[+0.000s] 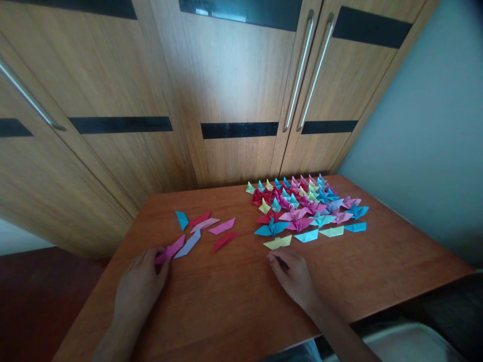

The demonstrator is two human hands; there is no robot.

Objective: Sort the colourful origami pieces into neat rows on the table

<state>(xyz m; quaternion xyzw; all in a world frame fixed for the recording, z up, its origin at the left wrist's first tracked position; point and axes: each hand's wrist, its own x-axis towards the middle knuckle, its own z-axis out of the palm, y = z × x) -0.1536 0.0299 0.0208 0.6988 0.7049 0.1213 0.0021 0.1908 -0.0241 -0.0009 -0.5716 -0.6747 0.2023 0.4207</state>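
Observation:
My left hand (141, 279) pinches one end of a magenta folded paper strip (174, 247) at the left of the table. Close beside it lies a lavender folded strip (188, 245). Several more folded strips, blue (181, 220), pink (222, 226) and red (225, 241), are scattered just beyond. My right hand (294, 276) rests on the table with thumb and fingers closed together; whether anything is between them is hidden. Just past its fingertips is a pale yellow folded strip (278, 243), the left end of a row with light blue (306, 236) and green (332, 231) ones.
Many colourful origami figures with pointed tips (296, 221) stand in rows at the table's back right. Behind the brown wooden table (211, 306) rises a wooden wardrobe (234, 85) with metal handles. A pale wall (422, 151) bounds the right side.

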